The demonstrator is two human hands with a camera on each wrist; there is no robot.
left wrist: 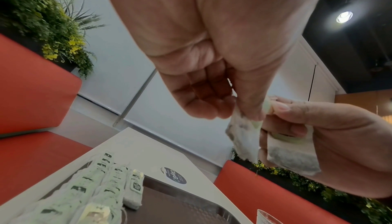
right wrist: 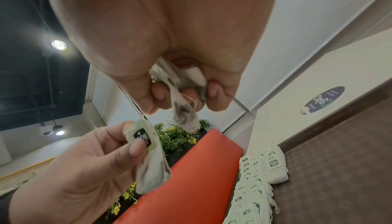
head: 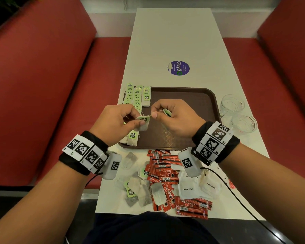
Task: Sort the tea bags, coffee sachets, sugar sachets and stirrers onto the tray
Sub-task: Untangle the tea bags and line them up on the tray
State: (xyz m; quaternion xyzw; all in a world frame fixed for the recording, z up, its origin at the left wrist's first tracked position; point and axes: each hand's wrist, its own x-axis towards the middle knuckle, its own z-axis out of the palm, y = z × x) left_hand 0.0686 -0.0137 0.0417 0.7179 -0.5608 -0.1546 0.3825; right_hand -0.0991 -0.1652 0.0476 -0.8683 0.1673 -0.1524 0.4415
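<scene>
Both hands hover over the left part of the brown tray (head: 192, 93). My left hand (head: 138, 121) pinches a tea bag (head: 142, 124) by its green tag (right wrist: 142, 135) between thumb and forefinger. My right hand (head: 154, 115) grips a second tea bag (head: 167, 112) in its curled fingers, with a thin string stretched between the two bags. This second bag (right wrist: 185, 111) hangs crumpled below the right fingers. Rows of tea bags (head: 135, 96) lie along the tray's left side. Loose tea bags (head: 139, 190), red coffee sachets (head: 165, 173) and white sugar sachets (head: 188, 189) are piled near the table's front edge.
Two clear glass cups (head: 233, 104) (head: 245, 123) stand right of the tray. A round purple sticker (head: 178, 68) marks the white table (head: 174, 36) beyond it. Red bench seats (head: 60, 94) flank the table. A black cable (head: 236, 196) trails from my right wrist.
</scene>
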